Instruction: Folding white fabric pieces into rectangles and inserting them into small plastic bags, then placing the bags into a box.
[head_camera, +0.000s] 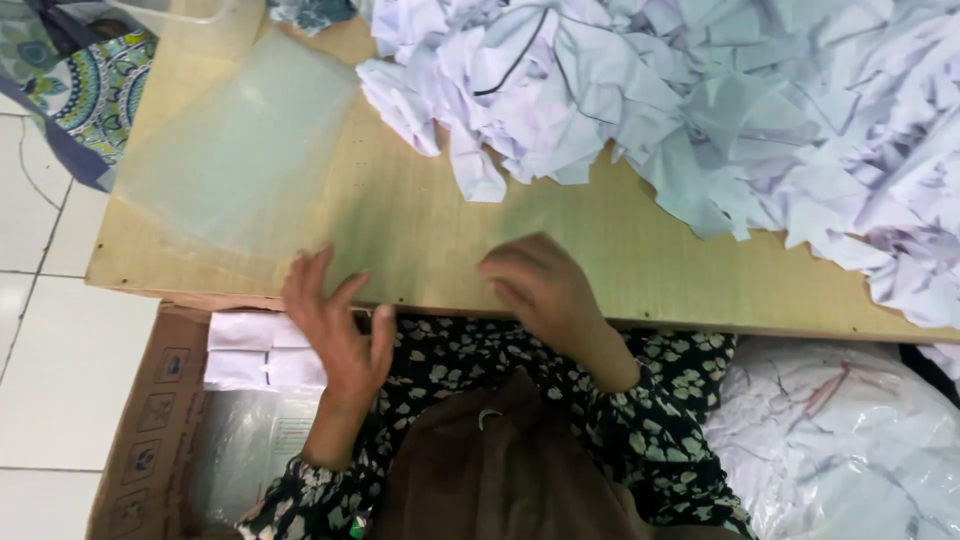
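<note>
While resting at the near edge:
Counter (560, 250): pale wood-grain, heaped white fabric pieces (720, 90) far right, translucent sheet (240, 150) left.
Left hand (335, 325): fingers spread, empty.
Right hand (540, 285): blurred, fingers curled down.
Floor (50, 350): white tile, cardboard box (150, 420) below.

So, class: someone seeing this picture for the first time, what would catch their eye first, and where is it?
First, the big heap of crumpled white fabric pieces spilling over the far right of the wooden tabletop. Next, the two bare hands at the near edge: the left hand spread open, the right hand blurred, palm down on the wood. A pale translucent sheet lies flat at the far left, and a cardboard box sits below.
</note>
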